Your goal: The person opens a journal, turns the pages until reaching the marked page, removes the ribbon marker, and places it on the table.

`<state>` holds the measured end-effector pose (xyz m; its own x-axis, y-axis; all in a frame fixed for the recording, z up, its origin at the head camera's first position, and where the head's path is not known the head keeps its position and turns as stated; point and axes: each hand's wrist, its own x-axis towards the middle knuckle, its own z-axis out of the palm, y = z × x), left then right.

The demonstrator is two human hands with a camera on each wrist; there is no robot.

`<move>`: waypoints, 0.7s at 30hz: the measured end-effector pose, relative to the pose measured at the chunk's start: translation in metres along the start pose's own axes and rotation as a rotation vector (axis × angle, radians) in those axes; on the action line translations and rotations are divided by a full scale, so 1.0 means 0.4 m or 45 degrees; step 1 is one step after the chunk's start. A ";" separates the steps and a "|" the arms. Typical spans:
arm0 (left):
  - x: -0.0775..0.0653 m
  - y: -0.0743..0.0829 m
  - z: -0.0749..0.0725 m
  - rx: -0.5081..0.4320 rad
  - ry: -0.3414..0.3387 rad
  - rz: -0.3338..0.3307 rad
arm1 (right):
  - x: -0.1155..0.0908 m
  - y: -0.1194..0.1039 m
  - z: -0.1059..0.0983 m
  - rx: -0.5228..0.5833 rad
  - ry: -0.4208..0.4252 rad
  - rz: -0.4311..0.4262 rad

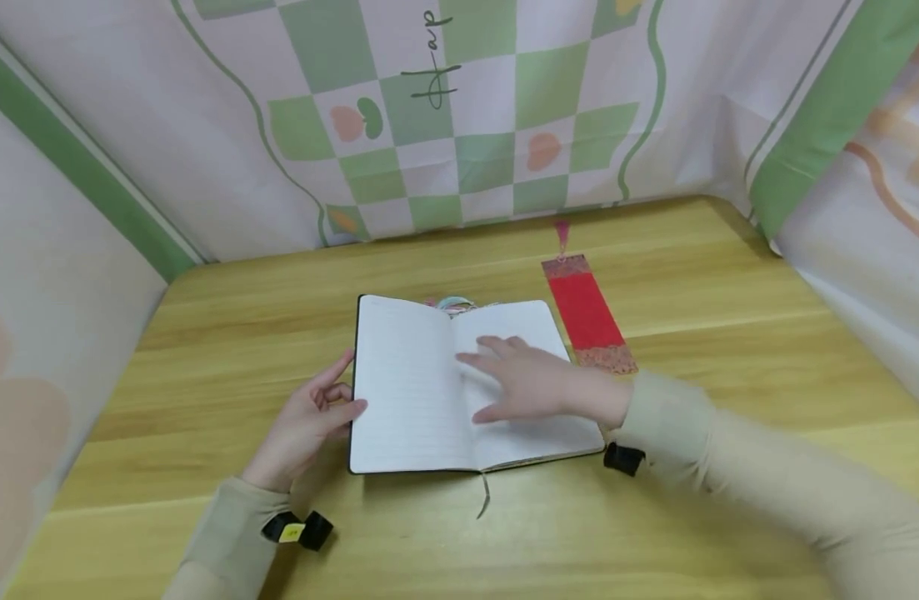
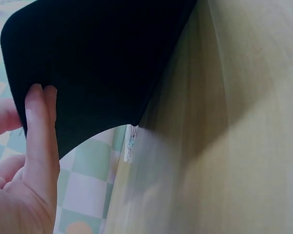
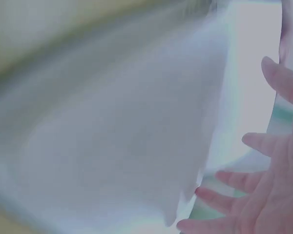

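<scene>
An open notebook (image 1: 408, 392) with white pages and a black cover lies in the middle of the table, its left side raised. My left hand (image 1: 302, 429) grips that side's outer edge, thumb on the page and fingers behind the black cover (image 2: 102, 63). Over the right page is my right hand (image 1: 526, 382), its fingers spread, fingertips near the centre fold. In the right wrist view the right hand (image 3: 271, 190) has extended fingers beside the pale page (image 3: 127, 122) and holds nothing. A thin ribbon (image 1: 485, 497) hangs out below the spine.
Right of the notebook lies a red bookmark (image 1: 586, 312) with patterned ends and a pink tassel (image 1: 562, 237). Coloured strands (image 1: 457, 305) peek out behind the notebook's top edge. The wooden table (image 1: 227, 333) is bordered by hanging checked cloth (image 1: 422, 167).
</scene>
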<state>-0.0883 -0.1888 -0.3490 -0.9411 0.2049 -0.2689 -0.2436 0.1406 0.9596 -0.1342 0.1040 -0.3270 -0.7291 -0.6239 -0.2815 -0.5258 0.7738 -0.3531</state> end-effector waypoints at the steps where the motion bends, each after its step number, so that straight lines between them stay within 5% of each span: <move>1: 0.000 0.000 0.000 0.000 0.002 0.000 | 0.005 0.017 -0.010 0.001 0.018 0.019; 10: 0.001 -0.005 0.001 -0.006 0.005 -0.003 | 0.041 0.142 -0.057 0.010 0.097 0.138; 21: 0.003 -0.007 0.002 0.014 0.012 -0.001 | 0.082 0.177 -0.058 -0.082 0.082 0.199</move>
<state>-0.0884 -0.1883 -0.3519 -0.9433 0.1954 -0.2685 -0.2416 0.1513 0.9585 -0.2054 0.1409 -0.3405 -0.8297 -0.4886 -0.2698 -0.4292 0.8676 -0.2512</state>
